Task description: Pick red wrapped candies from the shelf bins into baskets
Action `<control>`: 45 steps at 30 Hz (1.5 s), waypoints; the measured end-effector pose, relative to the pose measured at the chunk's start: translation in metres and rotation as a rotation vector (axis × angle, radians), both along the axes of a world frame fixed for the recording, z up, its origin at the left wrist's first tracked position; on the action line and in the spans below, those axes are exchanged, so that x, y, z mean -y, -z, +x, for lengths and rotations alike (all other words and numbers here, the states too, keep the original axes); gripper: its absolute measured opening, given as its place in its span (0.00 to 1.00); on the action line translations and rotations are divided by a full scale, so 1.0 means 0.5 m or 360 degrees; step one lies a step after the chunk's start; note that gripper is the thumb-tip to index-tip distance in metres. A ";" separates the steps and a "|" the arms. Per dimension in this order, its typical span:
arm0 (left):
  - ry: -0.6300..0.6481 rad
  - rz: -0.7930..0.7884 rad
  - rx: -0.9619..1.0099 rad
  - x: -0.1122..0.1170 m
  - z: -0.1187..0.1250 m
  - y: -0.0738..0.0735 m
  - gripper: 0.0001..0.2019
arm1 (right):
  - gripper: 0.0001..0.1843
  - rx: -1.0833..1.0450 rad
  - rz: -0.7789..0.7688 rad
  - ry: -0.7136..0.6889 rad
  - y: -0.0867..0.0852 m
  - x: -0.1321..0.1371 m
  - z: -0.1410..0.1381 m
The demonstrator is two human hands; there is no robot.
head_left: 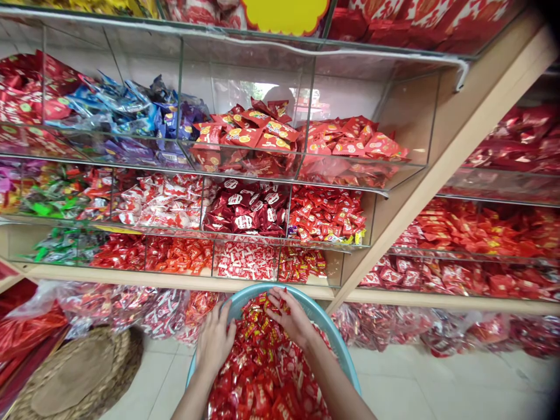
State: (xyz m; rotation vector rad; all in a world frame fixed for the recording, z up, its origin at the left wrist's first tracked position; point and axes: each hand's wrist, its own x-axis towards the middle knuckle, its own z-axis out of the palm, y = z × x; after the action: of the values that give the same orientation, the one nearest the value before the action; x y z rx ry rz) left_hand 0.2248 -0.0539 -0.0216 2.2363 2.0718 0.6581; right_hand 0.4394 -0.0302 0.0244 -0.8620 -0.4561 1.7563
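A light-blue plastic basin (350,364) holds a heap of small wrapped candies (258,373), mostly red with some yellow print. My left hand (215,338) is at the basin's left side, fingers apart and pointing away from me, with nothing visible in it. Over the far part of the heap, my right hand (291,318) is curved, its fingers spread among or just above the red-and-yellow candies. Its palm side is partly hidden, and I cannot tell whether its fingertips touch any candy.
Glass-fronted shelves (245,239) with candy compartments rise beyond the basin. A slanting wooden post (437,157) divides them on the right. Bagged candies (389,326) lie under the bottom shelf. A woven straw seat (83,373) stands on the tiled floor (394,385) at left.
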 end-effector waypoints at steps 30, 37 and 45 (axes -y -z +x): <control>-0.0005 0.0040 -0.0017 0.001 0.002 -0.005 0.22 | 0.08 0.1940 0.0718 0.0137 0.072 -0.013 0.047; -0.0001 0.0043 -0.0010 0.000 0.001 -0.001 0.22 | 0.12 0.1790 0.0771 0.0165 0.075 -0.022 0.026; 0.0005 0.0062 0.0020 0.001 0.000 -0.002 0.22 | 0.16 0.1336 0.0420 0.0422 0.056 -0.019 0.049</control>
State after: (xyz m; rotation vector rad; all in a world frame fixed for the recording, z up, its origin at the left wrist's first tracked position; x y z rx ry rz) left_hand 0.2249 -0.0541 -0.0204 2.2494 2.0668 0.7168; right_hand 0.4637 -0.0206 -0.0034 -1.3754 -1.0365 1.0005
